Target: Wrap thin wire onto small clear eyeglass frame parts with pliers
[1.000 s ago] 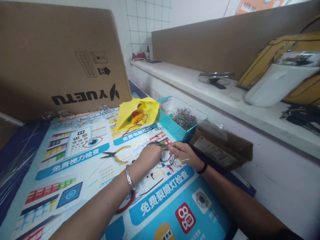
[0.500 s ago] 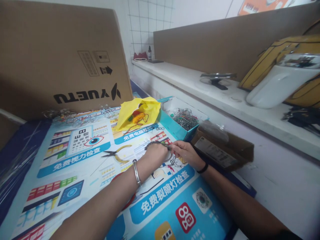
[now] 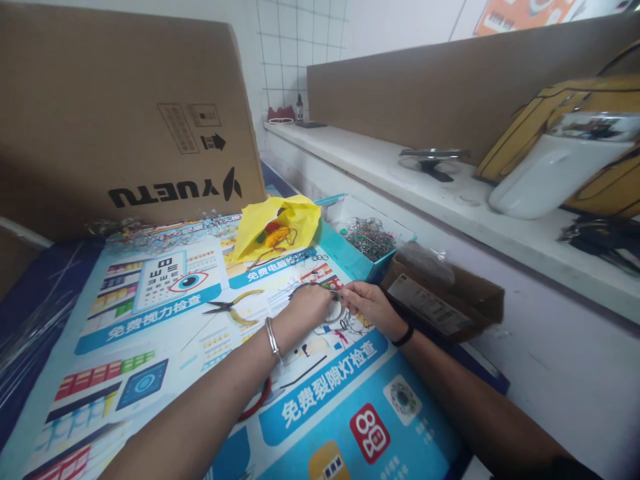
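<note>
Left hand (image 3: 311,307) edged rightward, clenching a dark tool (image 3: 300,289); right hand (image 3: 373,306) pinches something indistinct.

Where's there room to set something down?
Likely on the printed sheet between the pliers and left forearm, or the shelf between the chrome-topped object and dark flat item. Crowded: around the left hand, right hand and thin wires, and by the yellow bag and teal box.

We hold a slim metallic piece (image 3: 335,291), partly hidden, its details too small to tell, between our left hand (image 3: 314,305) and right hand (image 3: 371,305).
</note>
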